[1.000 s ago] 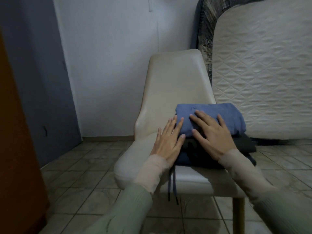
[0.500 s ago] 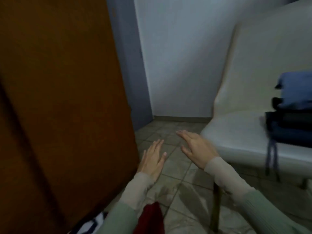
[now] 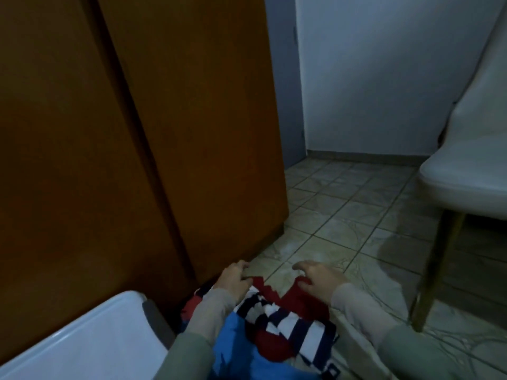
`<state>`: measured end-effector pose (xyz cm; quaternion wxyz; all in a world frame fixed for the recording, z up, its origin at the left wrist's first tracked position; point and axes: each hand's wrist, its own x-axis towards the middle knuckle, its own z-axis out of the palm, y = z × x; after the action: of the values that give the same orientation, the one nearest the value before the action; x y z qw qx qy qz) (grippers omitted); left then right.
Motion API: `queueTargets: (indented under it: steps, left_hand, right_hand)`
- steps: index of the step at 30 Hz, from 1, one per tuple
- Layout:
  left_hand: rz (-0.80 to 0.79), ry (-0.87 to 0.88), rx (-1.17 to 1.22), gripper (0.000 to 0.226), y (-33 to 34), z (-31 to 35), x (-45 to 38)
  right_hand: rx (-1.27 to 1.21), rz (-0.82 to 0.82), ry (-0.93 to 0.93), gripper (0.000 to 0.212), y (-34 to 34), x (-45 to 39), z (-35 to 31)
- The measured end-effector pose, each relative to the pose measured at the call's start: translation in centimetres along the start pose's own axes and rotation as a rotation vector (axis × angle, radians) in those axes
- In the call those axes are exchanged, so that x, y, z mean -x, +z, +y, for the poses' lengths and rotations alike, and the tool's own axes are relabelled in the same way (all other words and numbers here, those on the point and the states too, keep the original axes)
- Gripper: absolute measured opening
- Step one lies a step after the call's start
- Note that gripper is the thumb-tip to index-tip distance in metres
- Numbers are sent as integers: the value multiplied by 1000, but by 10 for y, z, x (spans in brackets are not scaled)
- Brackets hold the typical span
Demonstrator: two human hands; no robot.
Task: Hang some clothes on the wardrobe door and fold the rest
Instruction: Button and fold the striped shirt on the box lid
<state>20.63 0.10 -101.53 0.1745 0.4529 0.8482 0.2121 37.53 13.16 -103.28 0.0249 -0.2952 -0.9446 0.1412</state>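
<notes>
1. My left hand (image 3: 234,279) is down at the top edge of a red garment (image 3: 301,300), fingers curled over the cloth; its grip looks closed on the fabric, though the blur keeps me from seeing the pinch itself.
2. My right hand (image 3: 319,279) is at the other corner of the same red edge, fingers bent and spread, thumb touching the cloth; I cannot tell whether this grip has closed on it.
3. The red garment lies on top of a heap of clothes on the tiled floor (image 3: 356,220), just in front of me.
4. Under and beside it in the heap are a navy-and-white striped piece (image 3: 285,322) and a bright blue piece (image 3: 241,349).
5. The heap sits just beside the foot of the brown wardrobe door (image 3: 197,127).
6. A white plastic edge (image 3: 90,341) is at my lower left, near the heap.
7. A pale chair (image 3: 466,176) stands well apart to my right.
</notes>
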Motion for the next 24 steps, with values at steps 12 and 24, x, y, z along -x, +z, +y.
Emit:
queueTargets:
  steps: [12, 24]
  left_hand:
    - [-108, -189, 0, 37, 62, -50, -1]
    - [-226, -234, -54, 43, 112, -59, -30]
  right_hand:
    - [18, -209, 23, 43, 74, -24, -15]
    - [119, -246, 184, 54, 143, -58, -21]
